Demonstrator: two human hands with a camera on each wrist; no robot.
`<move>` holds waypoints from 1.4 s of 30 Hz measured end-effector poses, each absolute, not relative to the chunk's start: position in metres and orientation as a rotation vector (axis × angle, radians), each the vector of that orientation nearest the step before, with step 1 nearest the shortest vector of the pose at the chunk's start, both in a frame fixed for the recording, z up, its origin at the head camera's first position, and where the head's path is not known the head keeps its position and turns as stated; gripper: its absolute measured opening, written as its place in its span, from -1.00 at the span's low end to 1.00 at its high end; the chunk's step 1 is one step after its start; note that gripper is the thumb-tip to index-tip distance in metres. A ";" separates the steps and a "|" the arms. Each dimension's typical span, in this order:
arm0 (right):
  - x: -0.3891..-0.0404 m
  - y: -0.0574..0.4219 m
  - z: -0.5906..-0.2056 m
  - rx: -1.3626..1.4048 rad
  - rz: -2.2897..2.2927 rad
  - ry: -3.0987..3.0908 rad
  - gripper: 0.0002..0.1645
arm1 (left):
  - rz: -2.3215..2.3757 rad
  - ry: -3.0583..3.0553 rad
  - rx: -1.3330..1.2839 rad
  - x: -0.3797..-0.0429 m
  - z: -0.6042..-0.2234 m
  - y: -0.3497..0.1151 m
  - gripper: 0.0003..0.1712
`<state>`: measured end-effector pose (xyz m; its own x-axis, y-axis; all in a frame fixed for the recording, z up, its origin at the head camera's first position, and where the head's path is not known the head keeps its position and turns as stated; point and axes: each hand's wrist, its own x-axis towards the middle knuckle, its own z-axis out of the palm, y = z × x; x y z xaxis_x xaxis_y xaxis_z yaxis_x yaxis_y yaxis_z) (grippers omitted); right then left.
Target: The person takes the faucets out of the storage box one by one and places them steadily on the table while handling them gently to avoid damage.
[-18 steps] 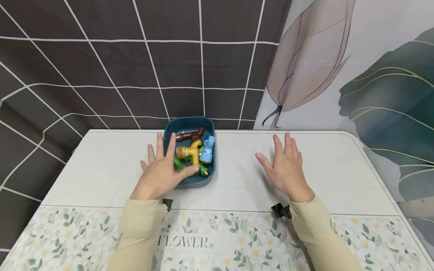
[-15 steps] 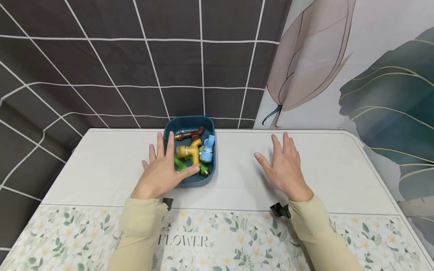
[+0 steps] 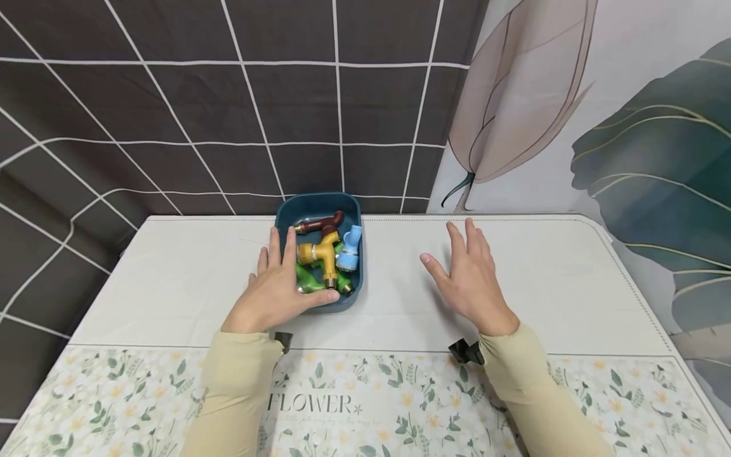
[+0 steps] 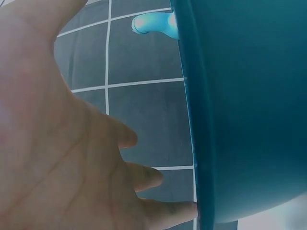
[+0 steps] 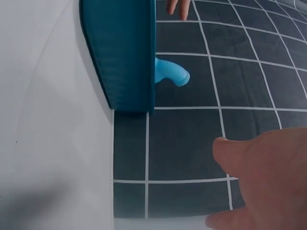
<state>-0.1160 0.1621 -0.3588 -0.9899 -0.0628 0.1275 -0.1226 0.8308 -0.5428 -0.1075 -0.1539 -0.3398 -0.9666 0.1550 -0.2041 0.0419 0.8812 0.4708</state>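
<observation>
In the head view a dark blue bin [image 3: 320,202] stands at the table's back edge. It holds a yellow tap [image 3: 324,254], a light blue tap [image 3: 349,249], a dark brown tap [image 3: 321,223] and green pieces [image 3: 308,279] partly hidden below. My left hand [image 3: 268,297] is at the bin's near left corner, fingers straight and thumb stretched along the front. From the left wrist, one fingertip meets the bin's rim [image 4: 189,96] in the picture; whether it touches, I cannot tell. My right hand [image 3: 473,282], fingers extended, hovers right of the bin, holding nothing.
A white tabletop [image 3: 571,285] lies around the bin, with a flower-printed cloth [image 3: 422,406] along the front. Directly behind the table hangs a dark grid-patterned backdrop [image 3: 291,101]. A leaf-printed curtain [image 3: 531,95] hangs to the right.
My right hand has shifted left, towards the bin. My left hand has moved slightly, its thumb lower and its fingers closer together. The bin and taps stay in place.
</observation>
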 end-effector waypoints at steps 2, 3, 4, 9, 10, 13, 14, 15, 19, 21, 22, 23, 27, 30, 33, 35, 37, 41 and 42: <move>-0.117 0.160 -0.359 0.152 0.885 -2.905 -0.09 | 0.694 2.813 0.158 -0.108 -0.340 -0.154 0.53; -0.117 0.159 -0.359 0.155 0.890 -2.905 -0.08 | 0.690 2.813 0.161 -0.108 -0.340 -0.154 0.53; -0.117 0.157 -0.359 0.157 0.895 -2.906 -0.08 | 0.689 2.811 0.167 -0.107 -0.341 -0.154 0.54; -0.119 0.151 -0.360 0.185 0.903 -2.898 -0.08 | 0.672 2.816 0.178 -0.108 -0.341 -0.156 0.57; -0.119 0.149 -0.360 0.194 0.903 -2.895 -0.08 | 0.672 2.816 0.180 -0.108 -0.342 -0.156 0.58; -0.121 0.147 -0.360 0.213 0.899 -2.887 -0.08 | 0.669 2.818 0.183 -0.108 -0.342 -0.157 0.59; -0.121 0.146 -0.360 0.217 0.900 -2.886 -0.08 | 0.669 2.818 0.184 -0.108 -0.343 -0.157 0.60; -0.122 0.145 -0.360 0.222 0.903 -2.884 -0.08 | 0.668 2.819 0.184 -0.108 -0.343 -0.157 0.60; -0.125 0.139 -0.359 0.237 0.922 -2.871 -0.09 | 0.658 2.821 0.179 -0.108 -0.344 -0.158 0.62; -0.126 0.136 -0.359 0.252 0.927 -2.861 -0.11 | 0.654 2.822 0.172 -0.109 -0.344 -0.158 0.62; -0.126 0.134 -0.359 0.258 0.927 -2.856 -0.12 | 0.652 2.822 0.168 -0.109 -0.345 -0.159 0.62; -0.126 0.132 -0.359 0.269 0.926 -2.849 -0.13 | 0.653 2.822 0.165 -0.109 -0.344 -0.159 0.62; -0.127 0.125 -0.358 0.307 0.911 -2.815 -0.22 | 0.660 2.812 0.153 -0.111 -0.345 -0.160 0.63; -0.128 0.119 -0.357 0.346 0.910 -2.798 -0.26 | 0.672 2.788 0.136 -0.112 -0.346 -0.160 0.62; -0.130 0.114 -0.357 0.391 0.922 -2.794 -0.27 | 0.681 2.766 0.121 -0.112 -0.347 -0.161 0.62; -0.131 0.111 -0.357 0.417 0.932 -2.791 -0.27 | 0.685 2.759 0.120 -0.113 -0.348 -0.161 0.62; -0.133 0.108 -0.356 0.438 0.937 -2.790 -0.26 | 0.688 2.755 0.119 -0.113 -0.348 -0.161 0.63; -0.135 0.102 -0.355 0.468 0.939 -2.785 -0.26 | 0.698 2.743 0.115 -0.113 -0.349 -0.161 0.62; -0.137 0.101 -0.354 0.478 0.935 -2.782 -0.26 | 0.700 2.740 0.113 -0.113 -0.349 -0.161 0.62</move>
